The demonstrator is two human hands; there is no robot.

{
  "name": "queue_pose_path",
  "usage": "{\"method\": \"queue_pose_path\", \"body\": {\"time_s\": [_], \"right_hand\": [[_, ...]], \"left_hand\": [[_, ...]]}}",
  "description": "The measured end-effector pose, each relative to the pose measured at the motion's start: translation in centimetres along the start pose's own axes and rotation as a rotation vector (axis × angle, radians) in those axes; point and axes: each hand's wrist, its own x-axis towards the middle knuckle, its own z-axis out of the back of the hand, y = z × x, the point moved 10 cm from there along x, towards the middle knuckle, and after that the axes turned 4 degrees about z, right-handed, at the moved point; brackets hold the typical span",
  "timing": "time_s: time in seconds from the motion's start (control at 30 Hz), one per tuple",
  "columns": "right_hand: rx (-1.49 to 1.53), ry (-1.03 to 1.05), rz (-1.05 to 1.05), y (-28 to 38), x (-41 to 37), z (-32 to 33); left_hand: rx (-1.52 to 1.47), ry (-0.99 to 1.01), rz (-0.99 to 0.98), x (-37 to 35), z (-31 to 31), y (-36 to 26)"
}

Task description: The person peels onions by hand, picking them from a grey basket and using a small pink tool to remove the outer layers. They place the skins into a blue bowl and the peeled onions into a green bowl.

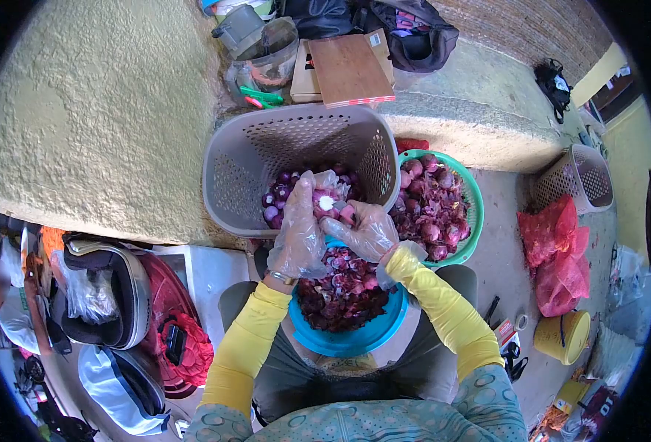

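Observation:
Both hands wear clear plastic gloves and meet above the blue basin. My left hand (300, 234) is closed around a peeled red onion (327, 204) whose white cut end faces up. Pressed close to that onion from the other side, my right hand (367, 230) has its fingers bent; a small greyish edge shows there, too small to name. Under the hands the blue basin (340, 343) holds red onion skins (333, 306). Just beyond is a grey plastic basket (230, 214) with peeled onions (272, 212) at its bottom. A green basket (477, 214) to the right holds unpeeled onions (432, 230).
A low wall (480, 118) runs behind, with cardboard (347, 70), a clear tub (274, 55) and bags on it. On the right are red mesh bags (554, 254), a yellow bucket (563, 337) and another basket (576, 177). A helmet (108, 295) lies left.

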Motion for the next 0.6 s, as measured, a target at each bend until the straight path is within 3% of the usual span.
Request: {"method": "queue_pose_path", "body": {"time_s": [0.17, 0.43, 0.6], "right_hand": [[-0.115, 0.045, -0.059, -0.7, 0.1, -0.2], [-0.112, 0.021, -0.002, 0.8, 0.2, 0.5], [-0.13, 0.041, -0.005, 1.2, 0.1, 0.5]], "left_hand": [[0.028, -0.014, 0.01, -0.1, 0.0, 0.0], [-0.252, -0.032, 0.105, -0.2, -0.3, 0.6], [-0.218, -0.02, 0.103, 0.0, -0.1, 0.9]]}}
